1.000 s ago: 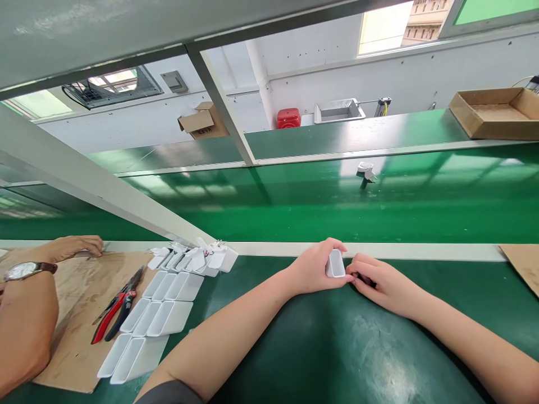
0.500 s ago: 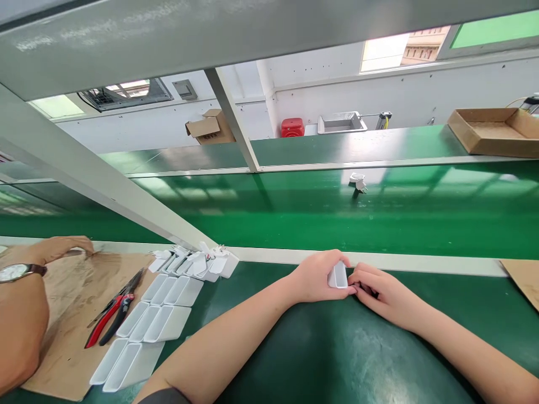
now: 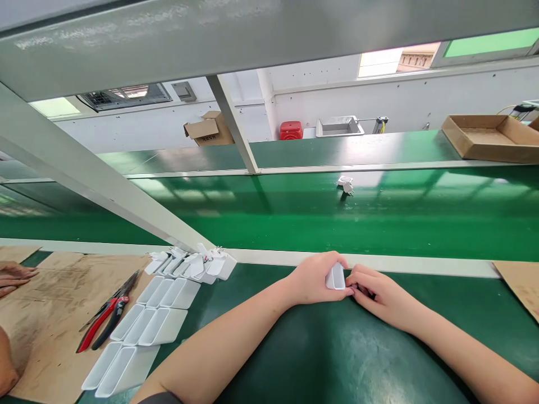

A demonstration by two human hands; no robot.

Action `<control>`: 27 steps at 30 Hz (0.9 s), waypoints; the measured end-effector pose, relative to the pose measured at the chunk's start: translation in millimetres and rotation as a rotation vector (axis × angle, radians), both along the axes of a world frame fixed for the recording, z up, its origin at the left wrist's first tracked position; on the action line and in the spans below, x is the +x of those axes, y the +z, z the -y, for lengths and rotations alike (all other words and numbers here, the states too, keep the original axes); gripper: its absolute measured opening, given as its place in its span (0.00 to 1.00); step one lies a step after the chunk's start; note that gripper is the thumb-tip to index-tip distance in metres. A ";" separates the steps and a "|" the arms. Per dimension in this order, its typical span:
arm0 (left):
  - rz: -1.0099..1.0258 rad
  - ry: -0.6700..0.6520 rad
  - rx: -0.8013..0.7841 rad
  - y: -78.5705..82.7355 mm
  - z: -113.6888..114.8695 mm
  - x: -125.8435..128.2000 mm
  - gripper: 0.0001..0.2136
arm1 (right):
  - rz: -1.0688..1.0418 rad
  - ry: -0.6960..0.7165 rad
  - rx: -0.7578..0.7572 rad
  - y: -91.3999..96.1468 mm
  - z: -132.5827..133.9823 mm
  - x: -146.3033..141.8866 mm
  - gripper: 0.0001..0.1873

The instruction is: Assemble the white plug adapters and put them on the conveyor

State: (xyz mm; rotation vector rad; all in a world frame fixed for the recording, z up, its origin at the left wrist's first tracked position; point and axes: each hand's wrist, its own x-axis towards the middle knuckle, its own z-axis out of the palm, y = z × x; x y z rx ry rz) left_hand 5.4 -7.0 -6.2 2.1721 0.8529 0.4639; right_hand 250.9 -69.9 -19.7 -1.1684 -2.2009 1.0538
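My left hand [image 3: 314, 278] is wrapped around a small white plastic shell [image 3: 336, 276], its open end facing me. My right hand [image 3: 379, 292] rests on the green worktop right beside it, fingers curled and pinched at the shell's lower right edge; what they pinch is too small to make out. Both forearms lie on the worktop. To the left lie rows of white plastic shells [image 3: 155, 317], and behind them a heap of white plug parts [image 3: 196, 262].
Red-handled cutters [image 3: 103, 317] lie on brown cardboard [image 3: 50, 314] at the left, where another person's hand [image 3: 12, 278] rests. A white plug part [image 3: 345, 184] rides the green conveyor [image 3: 379, 219]. A cardboard tray [image 3: 488, 137] sits far right, more cardboard [image 3: 520, 283] near right.
The white part on the conveyor has drifted left. The other person's arm has pulled back to the left edge. My hands stay together on the shell.
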 end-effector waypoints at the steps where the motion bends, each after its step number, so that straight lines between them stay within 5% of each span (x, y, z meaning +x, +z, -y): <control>1: 0.001 -0.001 0.001 -0.1 -0.1 -0.1 0.25 | 0.000 -0.001 -0.001 -0.1 -0.1 0.0 0.09; 27: -0.024 -0.002 0.028 0.3 0.4 -0.1 0.25 | 0.015 0.001 -0.003 -1.1 -0.5 0.0 0.10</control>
